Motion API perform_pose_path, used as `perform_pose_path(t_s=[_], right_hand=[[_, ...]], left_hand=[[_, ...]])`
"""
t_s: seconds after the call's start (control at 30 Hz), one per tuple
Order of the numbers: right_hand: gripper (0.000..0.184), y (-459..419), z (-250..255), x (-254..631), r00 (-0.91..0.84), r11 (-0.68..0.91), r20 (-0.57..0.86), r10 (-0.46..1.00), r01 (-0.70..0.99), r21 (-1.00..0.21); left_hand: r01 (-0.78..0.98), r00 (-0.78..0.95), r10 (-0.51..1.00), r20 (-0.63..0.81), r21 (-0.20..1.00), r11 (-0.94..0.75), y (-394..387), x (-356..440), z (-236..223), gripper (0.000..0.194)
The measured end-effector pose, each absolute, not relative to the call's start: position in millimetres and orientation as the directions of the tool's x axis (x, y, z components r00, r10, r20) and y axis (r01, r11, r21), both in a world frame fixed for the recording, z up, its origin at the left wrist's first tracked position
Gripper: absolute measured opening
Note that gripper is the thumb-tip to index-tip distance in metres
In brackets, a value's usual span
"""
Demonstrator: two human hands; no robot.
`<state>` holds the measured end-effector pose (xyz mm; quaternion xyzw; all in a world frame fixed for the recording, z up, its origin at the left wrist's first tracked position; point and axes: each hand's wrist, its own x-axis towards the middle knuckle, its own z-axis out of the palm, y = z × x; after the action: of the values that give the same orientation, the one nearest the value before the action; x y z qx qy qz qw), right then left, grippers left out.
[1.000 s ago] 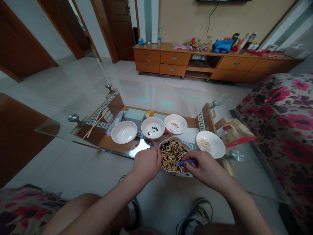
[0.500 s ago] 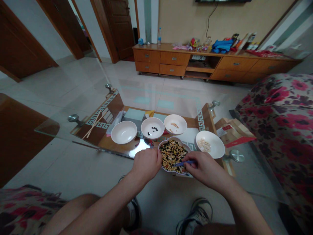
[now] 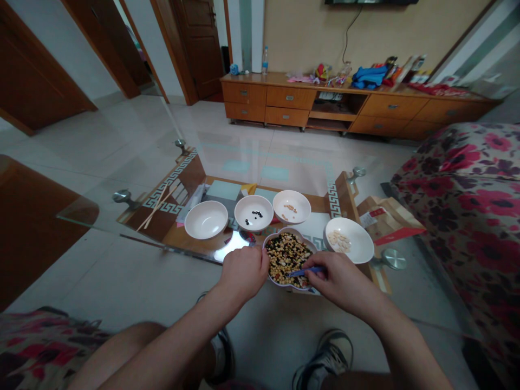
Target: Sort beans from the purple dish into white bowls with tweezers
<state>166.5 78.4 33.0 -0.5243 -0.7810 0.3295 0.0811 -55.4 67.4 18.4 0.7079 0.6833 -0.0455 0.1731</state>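
My left hand [image 3: 246, 273] is closed on the left rim of a scalloped dish [image 3: 307, 239], which holds mixed beans and seeds [image 3: 286, 252] in yellow, black and green. Between the thumb and fingers of my right hand [image 3: 335, 276] are blue plastic tweezers [image 3: 306, 270]; their tips rest among the beans. Behind the dish, a white bowl [image 3: 244, 204] contains several black beans [image 3: 255, 213]. Another white bowl [image 3: 301, 201] has several tan kernels [image 3: 290, 208]. At right, a white bowl [image 3: 359, 244] holds pale flat seeds [image 3: 339, 240]. The leftmost white bowl [image 3: 206, 219] shows only its bare inside.
Everything stands on a glass-topped table [image 3: 142, 222]. A pair of chopsticks [image 3: 156, 208] lies at left. A brown paper bag [image 3: 392, 216] is beyond the right bowl. Farther off are a wooden TV cabinet [image 3: 288, 97] and a flower-patterned sofa [image 3: 475, 179].
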Motion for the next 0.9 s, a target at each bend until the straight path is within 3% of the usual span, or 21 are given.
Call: perform_pose_path(t_s=[0.63,0.9], right_hand=[[0.022,79.9,39.0,166.1,-0.419,0.221,-0.188,0.888,0.748,-0.626],[0.026,95.9,43.9,147.0,-0.239,0.234,0.081,0.968,0.727,-0.646]], left_hand=[[0.982,0.063,0.949,-0.308,0.19,-0.003,68.7,-55.2,18.4,0.053],[0.981,0.064,0.955,-0.289,0.195,-0.007,68.7,-54.6,18.1,0.052]])
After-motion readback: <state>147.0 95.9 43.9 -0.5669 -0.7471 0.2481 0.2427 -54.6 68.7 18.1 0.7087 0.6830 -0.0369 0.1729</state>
